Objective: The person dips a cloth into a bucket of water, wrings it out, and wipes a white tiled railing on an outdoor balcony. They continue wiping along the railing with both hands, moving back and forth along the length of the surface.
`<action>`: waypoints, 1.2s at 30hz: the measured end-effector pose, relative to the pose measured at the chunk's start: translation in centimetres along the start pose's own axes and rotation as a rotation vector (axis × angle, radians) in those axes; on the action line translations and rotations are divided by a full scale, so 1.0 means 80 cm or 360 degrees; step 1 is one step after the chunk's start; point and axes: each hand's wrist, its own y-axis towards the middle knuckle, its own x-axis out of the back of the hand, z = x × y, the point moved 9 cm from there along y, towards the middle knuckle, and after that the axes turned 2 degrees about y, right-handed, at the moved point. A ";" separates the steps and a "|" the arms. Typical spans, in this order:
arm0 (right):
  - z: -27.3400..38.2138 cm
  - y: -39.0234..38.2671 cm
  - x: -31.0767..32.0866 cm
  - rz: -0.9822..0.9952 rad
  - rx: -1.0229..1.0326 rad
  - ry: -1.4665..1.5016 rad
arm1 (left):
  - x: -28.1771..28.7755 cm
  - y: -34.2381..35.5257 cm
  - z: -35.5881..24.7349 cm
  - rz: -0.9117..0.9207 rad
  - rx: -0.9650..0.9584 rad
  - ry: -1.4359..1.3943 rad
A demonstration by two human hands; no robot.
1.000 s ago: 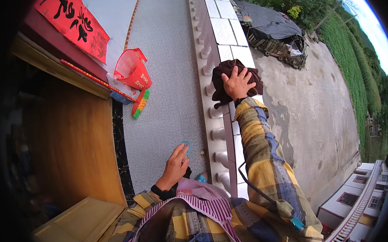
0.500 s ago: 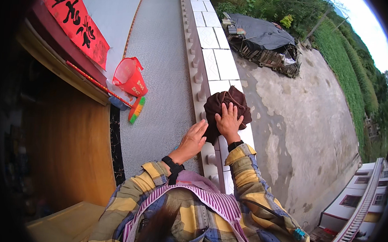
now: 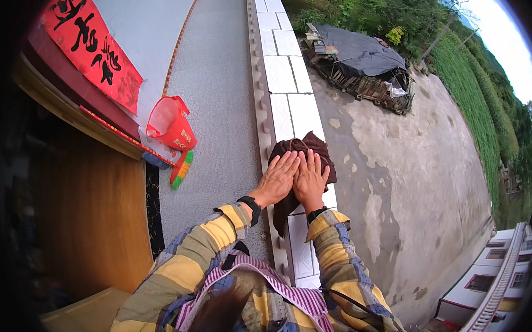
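Note:
A crumpled dark brown cloth (image 3: 320,144) lies on the white-tiled top of the balustrade (image 3: 288,115) in front of me, part of it hanging toward the inner side. My left hand (image 3: 276,179) rests flat on its left part, fingers stretched forward. Beside it, my right hand (image 3: 308,181) also lies flat on the cloth, fingers extended, the two hands nearly touching at the fingertips. Both wrists have dark bands, below plaid sleeves.
Left of the railing runs a grey walkway (image 3: 207,74) with a red bucket (image 3: 173,126), a multicoloured broom (image 3: 181,169) and a wooden door (image 3: 94,218). Right, below, are a concrete yard (image 3: 419,190), a tarp-covered wooden stack (image 3: 363,51) and a white building (image 3: 480,282).
The cloth and my right hand have come back along the railing toward me. My left hand has moved forward and up from over the walkway onto the cloth beside the right.

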 end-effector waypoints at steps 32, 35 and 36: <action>0.076 0.672 -0.155 -0.0191 -0.0078 0.0055 | 0.027 0.475 0.507 0.0202 0.0008 0.0314; 0.085 0.721 -0.167 -0.0196 -0.0063 0.0101 | 0.038 0.508 0.544 0.0153 0.0021 0.0351; 0.086 0.736 -0.170 -0.0204 -0.0058 0.0115 | 0.039 0.518 0.555 0.0153 0.0012 0.0362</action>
